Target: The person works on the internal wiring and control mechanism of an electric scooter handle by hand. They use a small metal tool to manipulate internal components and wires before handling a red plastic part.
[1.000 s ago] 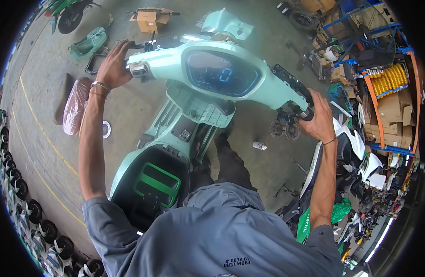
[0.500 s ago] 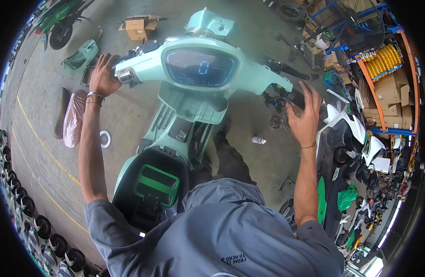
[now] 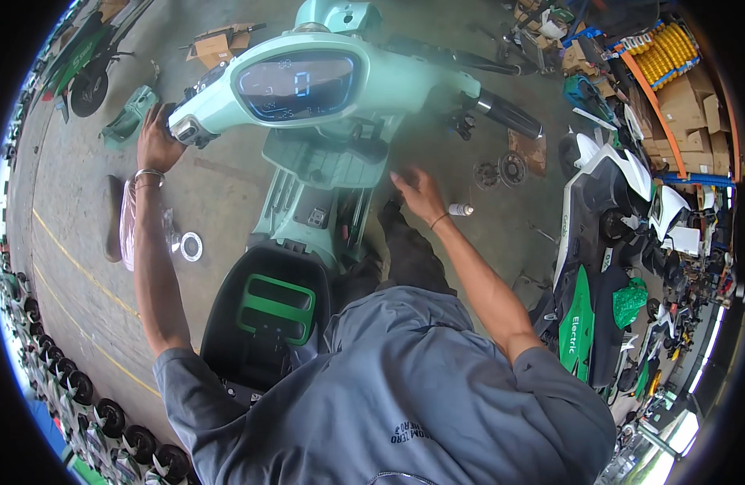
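In front of me stands a mint-green scooter with its oval dashboard display lit up. My left hand is wrapped round the left handlebar grip, which it mostly hides. The right handlebar grip, black with a metal end, has no hand on it. My right hand hangs in the air lower down, just right of the scooter's front panel, its fingers loosely stretched out and holding nothing. Between the scooter's sides, close to my body, a black storage bucket is uncovered and holds a green frame.
A spray can and round metal discs lie on the floor to the right. A white-and-black scooter stands further right, before orange-and-blue shelving. At left are a wrapped seat, a white ring and a green body panel.
My right hand has left the area of the right grip and moved down and left toward the scooter's body. My left hand stays on its grip; the view has shifted slightly.
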A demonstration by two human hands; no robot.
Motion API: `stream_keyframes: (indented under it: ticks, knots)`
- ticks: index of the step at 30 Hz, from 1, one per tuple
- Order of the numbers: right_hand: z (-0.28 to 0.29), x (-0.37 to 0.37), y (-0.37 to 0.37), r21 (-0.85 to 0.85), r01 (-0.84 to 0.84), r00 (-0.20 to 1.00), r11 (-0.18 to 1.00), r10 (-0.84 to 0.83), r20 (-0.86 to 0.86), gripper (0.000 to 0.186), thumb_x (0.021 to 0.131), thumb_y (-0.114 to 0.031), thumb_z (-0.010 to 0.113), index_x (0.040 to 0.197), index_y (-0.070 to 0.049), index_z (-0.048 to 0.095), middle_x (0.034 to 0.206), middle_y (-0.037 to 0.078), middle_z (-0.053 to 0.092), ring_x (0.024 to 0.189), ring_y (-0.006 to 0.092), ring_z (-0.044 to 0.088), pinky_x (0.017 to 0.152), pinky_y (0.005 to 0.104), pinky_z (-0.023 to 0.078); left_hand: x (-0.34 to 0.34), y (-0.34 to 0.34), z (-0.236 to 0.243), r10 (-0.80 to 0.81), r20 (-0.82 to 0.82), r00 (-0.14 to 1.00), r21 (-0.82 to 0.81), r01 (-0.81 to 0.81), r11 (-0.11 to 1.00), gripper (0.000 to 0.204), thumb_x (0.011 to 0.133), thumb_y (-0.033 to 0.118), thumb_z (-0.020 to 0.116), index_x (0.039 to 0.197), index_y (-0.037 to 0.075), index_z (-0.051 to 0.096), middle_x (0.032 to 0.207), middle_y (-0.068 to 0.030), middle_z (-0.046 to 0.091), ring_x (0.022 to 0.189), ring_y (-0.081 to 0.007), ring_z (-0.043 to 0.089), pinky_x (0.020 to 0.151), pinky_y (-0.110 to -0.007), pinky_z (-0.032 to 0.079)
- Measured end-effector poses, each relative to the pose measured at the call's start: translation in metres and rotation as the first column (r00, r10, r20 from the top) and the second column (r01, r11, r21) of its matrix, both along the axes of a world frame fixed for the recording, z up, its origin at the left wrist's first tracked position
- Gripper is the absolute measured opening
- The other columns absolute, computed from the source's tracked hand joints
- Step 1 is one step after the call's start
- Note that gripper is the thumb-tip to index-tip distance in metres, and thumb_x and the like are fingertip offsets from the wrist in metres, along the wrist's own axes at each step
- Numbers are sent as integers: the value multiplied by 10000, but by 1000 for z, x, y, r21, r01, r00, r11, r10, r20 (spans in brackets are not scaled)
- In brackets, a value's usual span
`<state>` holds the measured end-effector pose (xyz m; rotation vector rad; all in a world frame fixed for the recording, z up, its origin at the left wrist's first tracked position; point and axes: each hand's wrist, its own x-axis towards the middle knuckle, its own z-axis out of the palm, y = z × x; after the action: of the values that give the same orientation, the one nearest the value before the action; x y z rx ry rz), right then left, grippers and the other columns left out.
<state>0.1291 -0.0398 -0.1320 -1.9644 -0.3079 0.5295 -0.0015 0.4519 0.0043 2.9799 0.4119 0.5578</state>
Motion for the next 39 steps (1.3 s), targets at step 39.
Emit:
stream_keyframes:
  ticks: [39]
  knots:
    - [-59, 47, 142, -358, 89, 920, 930, 61, 387, 154, 938, -143, 622, 915, 1, 669, 764, 71, 661, 651, 192, 665, 611, 315, 583, -7, -5, 11, 63, 58, 996, -56, -60, 997, 432, 656, 133, 677, 1080, 70, 635, 1061, -125, 585, 1077, -350, 548, 884, -440, 494]
